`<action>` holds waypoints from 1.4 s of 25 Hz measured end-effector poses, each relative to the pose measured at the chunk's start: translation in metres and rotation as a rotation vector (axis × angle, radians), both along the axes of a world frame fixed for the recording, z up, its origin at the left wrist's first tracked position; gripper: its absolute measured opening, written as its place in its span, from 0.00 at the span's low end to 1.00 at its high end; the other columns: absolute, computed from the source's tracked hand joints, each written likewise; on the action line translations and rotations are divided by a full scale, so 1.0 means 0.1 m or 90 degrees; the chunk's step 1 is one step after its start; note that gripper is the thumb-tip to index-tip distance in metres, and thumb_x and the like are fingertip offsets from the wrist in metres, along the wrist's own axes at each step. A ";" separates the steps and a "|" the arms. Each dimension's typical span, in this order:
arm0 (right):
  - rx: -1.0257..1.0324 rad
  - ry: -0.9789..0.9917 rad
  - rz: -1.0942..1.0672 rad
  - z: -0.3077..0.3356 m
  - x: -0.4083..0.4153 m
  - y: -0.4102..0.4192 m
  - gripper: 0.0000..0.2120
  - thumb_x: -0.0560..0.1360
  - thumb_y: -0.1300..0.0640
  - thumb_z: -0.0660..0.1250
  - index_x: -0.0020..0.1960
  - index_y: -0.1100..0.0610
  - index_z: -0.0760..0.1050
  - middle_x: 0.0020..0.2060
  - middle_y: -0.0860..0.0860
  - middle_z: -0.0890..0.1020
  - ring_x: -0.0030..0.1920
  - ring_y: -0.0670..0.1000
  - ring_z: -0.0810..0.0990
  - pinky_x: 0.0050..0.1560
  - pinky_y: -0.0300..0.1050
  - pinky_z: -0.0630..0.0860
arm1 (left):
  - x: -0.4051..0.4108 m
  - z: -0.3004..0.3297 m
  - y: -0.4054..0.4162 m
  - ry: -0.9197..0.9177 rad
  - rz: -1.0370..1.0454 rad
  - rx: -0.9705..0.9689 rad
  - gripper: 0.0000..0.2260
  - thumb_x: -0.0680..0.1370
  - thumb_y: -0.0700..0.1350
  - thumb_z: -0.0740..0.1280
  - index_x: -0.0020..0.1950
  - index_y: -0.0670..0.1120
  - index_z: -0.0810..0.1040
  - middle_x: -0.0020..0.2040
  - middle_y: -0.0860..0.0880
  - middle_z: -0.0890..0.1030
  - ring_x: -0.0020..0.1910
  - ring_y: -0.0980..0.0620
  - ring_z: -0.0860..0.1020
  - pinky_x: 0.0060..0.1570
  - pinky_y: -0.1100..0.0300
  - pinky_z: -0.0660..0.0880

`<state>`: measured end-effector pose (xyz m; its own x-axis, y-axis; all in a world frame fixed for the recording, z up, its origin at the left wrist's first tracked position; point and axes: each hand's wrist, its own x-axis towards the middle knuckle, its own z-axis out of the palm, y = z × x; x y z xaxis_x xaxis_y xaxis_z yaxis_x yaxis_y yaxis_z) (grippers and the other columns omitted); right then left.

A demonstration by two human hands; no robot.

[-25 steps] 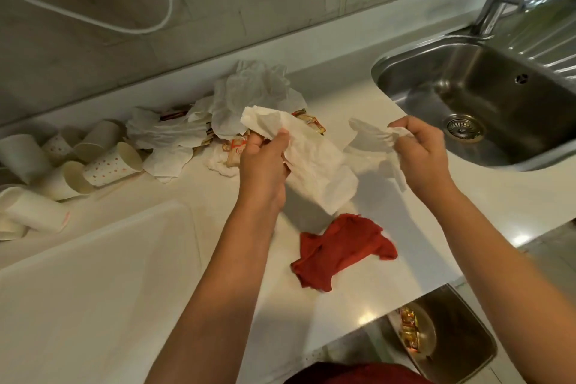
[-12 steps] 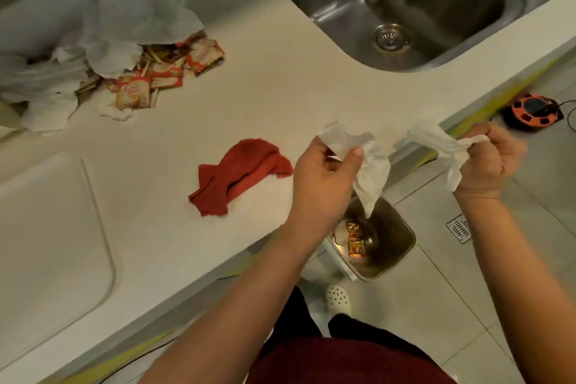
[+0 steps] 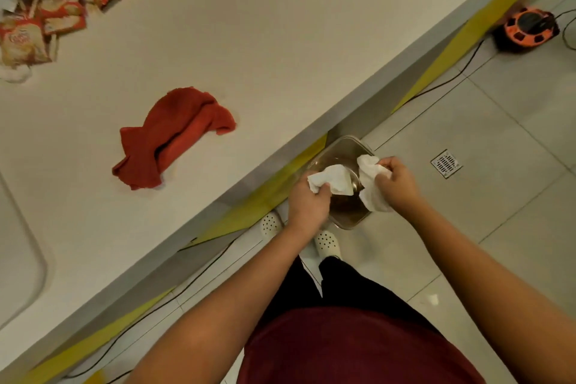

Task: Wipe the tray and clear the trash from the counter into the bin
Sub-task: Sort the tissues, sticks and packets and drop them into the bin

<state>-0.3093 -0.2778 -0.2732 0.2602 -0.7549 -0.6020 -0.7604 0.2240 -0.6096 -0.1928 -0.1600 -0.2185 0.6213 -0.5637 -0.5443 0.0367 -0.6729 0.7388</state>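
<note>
Two hands, left hand (image 3: pixel 307 206) and right hand (image 3: pixel 397 179), are each pinching a crumpled napkin; the bin (image 3: pixel 346 215) is sitting directly beneath both grips.

A pale worktop (image 3: pixel 249 50) carries a crumpled red cloth (image 3: pixel 170 139), lying apart from its front edge. Up and left of the cloth sits a heap of torn red-and-white sachets (image 3: pixel 53 12). Left of the cloth lies a white tray (image 3: pixel 18 259). On the tiled floor (image 3: pixel 514 196) stand a steel bin (image 3: pixel 346 218) and an orange cable reel (image 3: pixel 526 28).
</note>
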 end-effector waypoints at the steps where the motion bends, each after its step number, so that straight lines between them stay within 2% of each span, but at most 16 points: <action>1: -0.006 0.011 0.042 -0.08 0.03 0.03 0.12 0.76 0.61 0.57 0.59 0.54 0.70 0.53 0.55 0.74 0.50 0.54 0.71 0.48 0.48 0.71 | 0.01 -0.12 0.01 0.011 0.006 0.017 0.10 0.76 0.37 0.64 0.57 0.40 0.76 0.53 0.44 0.80 0.52 0.49 0.78 0.46 0.66 0.70; 4: 0.022 0.033 0.132 -0.27 0.10 0.04 0.14 0.79 0.57 0.58 0.64 0.55 0.70 0.57 0.57 0.76 0.51 0.52 0.71 0.50 0.45 0.69 | -0.01 -0.37 -0.02 0.028 0.002 0.059 0.10 0.76 0.36 0.63 0.57 0.38 0.76 0.54 0.41 0.81 0.53 0.45 0.79 0.47 0.62 0.71; 6: 0.049 0.054 0.193 -0.31 0.17 0.01 0.18 0.79 0.55 0.57 0.68 0.56 0.67 0.60 0.59 0.75 0.54 0.54 0.73 0.52 0.46 0.70 | 0.02 -0.50 -0.07 0.024 -0.009 0.078 0.10 0.76 0.37 0.63 0.56 0.38 0.76 0.53 0.41 0.81 0.50 0.47 0.78 0.46 0.61 0.70; 7: 0.059 0.062 0.220 -0.34 0.20 -0.01 0.20 0.80 0.54 0.57 0.70 0.57 0.64 0.63 0.59 0.74 0.58 0.57 0.74 0.57 0.48 0.70 | 0.05 -0.58 -0.12 0.030 -0.024 0.092 0.11 0.76 0.37 0.64 0.58 0.38 0.75 0.54 0.41 0.81 0.51 0.48 0.78 0.47 0.61 0.71; 9: 0.059 0.052 0.228 -0.39 0.22 0.00 0.22 0.80 0.55 0.57 0.73 0.58 0.60 0.67 0.59 0.71 0.66 0.59 0.70 0.64 0.50 0.67 | 0.12 -0.74 -0.16 0.064 -0.092 0.141 0.20 0.74 0.40 0.68 0.65 0.40 0.71 0.61 0.44 0.78 0.61 0.46 0.76 0.55 0.58 0.72; 11: 0.050 0.031 0.185 -0.47 0.17 0.04 0.21 0.79 0.57 0.59 0.71 0.58 0.64 0.62 0.56 0.74 0.64 0.58 0.72 0.62 0.49 0.68 | 0.15 -0.86 -0.13 0.072 -0.189 0.237 0.28 0.73 0.43 0.70 0.71 0.42 0.64 0.67 0.45 0.73 0.66 0.45 0.72 0.61 0.56 0.69; 14: 0.091 0.018 0.119 -0.62 0.03 0.15 0.18 0.76 0.57 0.63 0.66 0.55 0.70 0.56 0.53 0.75 0.57 0.55 0.75 0.52 0.44 0.73 | 0.11 -0.94 -0.01 0.062 -0.221 0.293 0.23 0.75 0.43 0.67 0.69 0.44 0.68 0.66 0.44 0.74 0.64 0.46 0.73 0.60 0.58 0.69; 17: 0.078 0.011 0.117 -0.62 -0.07 0.29 0.18 0.74 0.59 0.65 0.64 0.55 0.72 0.53 0.53 0.75 0.52 0.53 0.75 0.49 0.44 0.72 | 0.07 -0.89 0.05 0.104 -0.199 0.250 0.17 0.76 0.43 0.66 0.65 0.44 0.73 0.63 0.45 0.76 0.62 0.49 0.74 0.57 0.63 0.68; 19: 0.031 -0.042 0.088 -0.51 -0.09 0.37 0.15 0.74 0.61 0.64 0.60 0.56 0.74 0.50 0.54 0.77 0.48 0.54 0.77 0.48 0.46 0.74 | 0.06 -0.80 0.02 0.127 -0.182 0.212 0.17 0.76 0.43 0.66 0.64 0.44 0.74 0.61 0.46 0.78 0.61 0.50 0.75 0.56 0.62 0.69; 21: -0.055 -0.129 0.049 -0.30 -0.10 0.39 0.12 0.74 0.64 0.64 0.56 0.55 0.75 0.45 0.52 0.78 0.45 0.53 0.79 0.48 0.48 0.77 | 0.03 -0.60 -0.06 0.124 -0.168 0.152 0.16 0.75 0.41 0.66 0.63 0.44 0.75 0.59 0.46 0.79 0.59 0.50 0.77 0.54 0.62 0.71; 24: -0.235 -0.298 0.011 0.26 -0.04 0.26 0.11 0.73 0.64 0.62 0.53 0.53 0.73 0.38 0.45 0.76 0.38 0.39 0.76 0.39 0.35 0.74 | -0.02 -0.07 -0.19 0.107 -0.137 0.024 0.12 0.75 0.38 0.64 0.58 0.44 0.77 0.52 0.46 0.81 0.51 0.50 0.79 0.54 0.59 0.73; 25: -0.301 -0.361 -0.004 0.52 0.04 0.17 0.11 0.73 0.65 0.62 0.52 0.53 0.72 0.38 0.43 0.75 0.37 0.37 0.75 0.38 0.32 0.72 | -0.02 0.17 -0.22 0.108 -0.121 -0.035 0.11 0.75 0.37 0.63 0.57 0.44 0.78 0.48 0.48 0.81 0.47 0.51 0.78 0.52 0.58 0.74; 27: -0.381 -0.460 -0.060 0.97 0.20 -0.06 0.12 0.72 0.66 0.61 0.50 0.51 0.72 0.38 0.41 0.74 0.36 0.38 0.73 0.37 0.36 0.70 | 0.01 0.62 -0.27 0.151 -0.108 -0.142 0.09 0.76 0.36 0.63 0.54 0.46 0.77 0.40 0.52 0.78 0.41 0.54 0.78 0.43 0.59 0.76; 28: -0.413 -0.493 -0.079 1.19 0.32 -0.16 0.12 0.72 0.65 0.60 0.50 0.50 0.71 0.37 0.41 0.74 0.35 0.40 0.72 0.37 0.40 0.70 | 0.09 0.85 -0.27 0.168 -0.106 -0.188 0.09 0.77 0.36 0.63 0.52 0.47 0.77 0.39 0.52 0.77 0.39 0.55 0.78 0.39 0.61 0.76; 31: -0.432 -0.495 -0.023 1.68 0.76 -0.35 0.11 0.73 0.61 0.59 0.49 0.46 0.71 0.38 0.42 0.74 0.36 0.46 0.73 0.36 0.42 0.71 | 0.48 1.42 -0.22 0.141 -0.078 -0.279 0.10 0.77 0.35 0.62 0.50 0.50 0.76 0.42 0.50 0.77 0.38 0.56 0.77 0.36 0.63 0.75; 35: -0.375 -0.423 0.129 1.89 1.41 -0.32 0.09 0.76 0.63 0.60 0.52 0.54 0.75 0.42 0.46 0.75 0.38 0.40 0.73 0.37 0.28 0.70 | 1.22 1.80 -0.07 0.009 0.067 -0.284 0.08 0.78 0.38 0.62 0.54 0.49 0.76 0.43 0.52 0.78 0.40 0.56 0.77 0.37 0.64 0.74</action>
<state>-0.1678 -0.3096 -0.0843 0.5770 -0.7949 0.1875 -0.2029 -0.3619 -0.9099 -0.0712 -0.1672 -0.0389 0.6821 -0.6792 -0.2709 0.0997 -0.2807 0.9546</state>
